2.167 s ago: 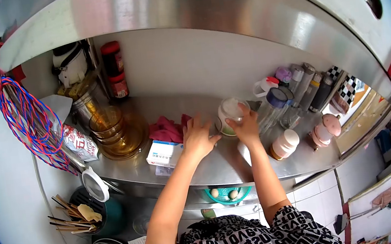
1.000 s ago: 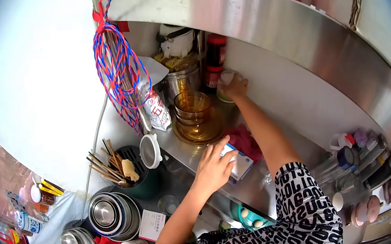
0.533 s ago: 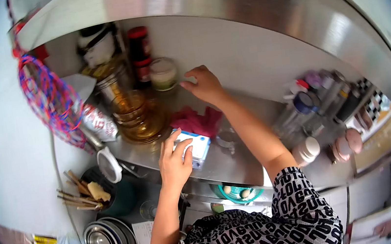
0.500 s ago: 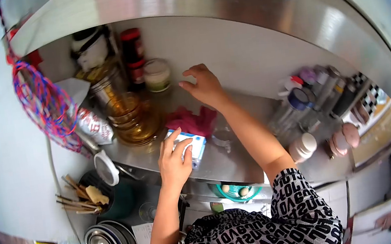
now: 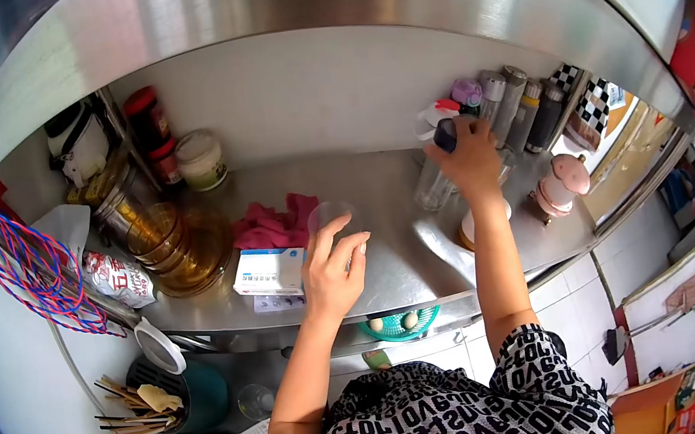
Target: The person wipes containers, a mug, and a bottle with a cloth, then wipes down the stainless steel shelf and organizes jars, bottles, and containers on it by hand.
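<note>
My right hand (image 5: 474, 161) is at the right part of the steel counter, fingers curled round the dark blue lid of a clear bottle (image 5: 431, 187). The bottle stands upright on the counter. My left hand (image 5: 335, 276) is held over the counter's front, fingers bent and apart, with nothing in them. Just left of it lies a white and blue box (image 5: 269, 271), with a blister pack (image 5: 278, 302) in front. Behind the box is a crumpled magenta cloth (image 5: 273, 220). A clear round object (image 5: 329, 212) shows behind my left fingertips; its kind is unclear.
Amber glass bowls (image 5: 181, 256), a white-lidded jar (image 5: 202, 160) and red-lidded jars (image 5: 149, 124) stand on the left. Several flasks (image 5: 513, 107) line the back right, near a pink pot (image 5: 561, 185). A green basket (image 5: 401, 326) with eggs sits below the counter edge.
My right hand has moved right, from above the counter's middle to the clear bottle's lid, and closed on it. My left hand has come away from the box. The view has turned right.
</note>
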### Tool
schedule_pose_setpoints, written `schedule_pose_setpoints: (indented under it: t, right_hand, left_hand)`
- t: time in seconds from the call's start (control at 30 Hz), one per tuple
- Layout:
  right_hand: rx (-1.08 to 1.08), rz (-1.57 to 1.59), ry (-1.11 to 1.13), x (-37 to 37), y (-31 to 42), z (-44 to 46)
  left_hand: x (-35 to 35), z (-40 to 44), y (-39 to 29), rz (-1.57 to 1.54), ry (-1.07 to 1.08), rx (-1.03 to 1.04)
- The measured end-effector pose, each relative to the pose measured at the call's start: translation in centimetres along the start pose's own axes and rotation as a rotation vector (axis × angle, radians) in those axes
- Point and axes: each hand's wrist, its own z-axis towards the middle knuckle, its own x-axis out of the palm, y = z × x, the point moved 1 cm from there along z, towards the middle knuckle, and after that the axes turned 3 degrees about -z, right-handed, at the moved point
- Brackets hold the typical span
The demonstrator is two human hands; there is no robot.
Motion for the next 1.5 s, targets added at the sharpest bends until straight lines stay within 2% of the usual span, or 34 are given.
schedule_pose_setpoints:
  t: [0.23, 0.3, 0.43, 0.53, 0.63, 0.73, 0.8, 1.0, 1.23, 1.33, 1.5]
  right_hand:
    - [-0.007, 0.183, 0.016, 1.0, 0.8, 0.6]
    - [-0.049, 0.164, 0.152, 0.7, 1.4, 1.1]
    - [-0.112, 0.179, 0.173, 1.5, 3.9, 2.6]
    - [-0.169, 0.231, 0.224, 4.7, 5.2, 5.5]
    - [-0.133, 0.337, 0.272, 8.2, 6.4, 8.3]
    - [-0.137, 0.326, 0.236, 9.9, 8.0, 10.1]
    - [-0.115, 0.273, 0.326, 10.8, 9.1, 11.1]
    - [-0.043, 0.235, 0.324, 13.5, 10.0, 12.7]
    - [-0.160, 0.191, 0.202, 10.6, 7.6, 12.8]
    - [-0.260, 0.082, 0.265, 6.5, 4.3, 14.6]
    - [-0.216, -0.102, 0.340, 2.7, -2.0, 14.3]
  left_hand:
    - [-0.4, 0.2, 0.3, 0.017, -0.023, -0.015]
    - [-0.7, 0.1, 0.5, 0.010, -0.066, -0.011]
    - [-1.3, -0.3, 1.5, 0.000, -0.097, -0.048]
    - [-1.9, -0.3, 1.4, 0.046, -0.116, -0.059]
    - [-2.3, -0.2, 1.2, 0.042, -0.088, -0.128]
    - [-2.4, -0.3, 1.5, 0.048, -0.096, -0.143]
    - [-2.5, -0.4, 1.8, 0.072, -0.120, -0.138]
    - [-2.7, -0.8, 2.1, 0.111, -0.149, -0.139]
    - [-2.1, -0.5, 0.8, 0.065, -0.144, -0.118]
    - [-1.4, -0.2, 0.4, 0.040, -0.134, -0.095]
    - [0.4, -0.1, -0.7, -0.038, -0.065, -0.097]
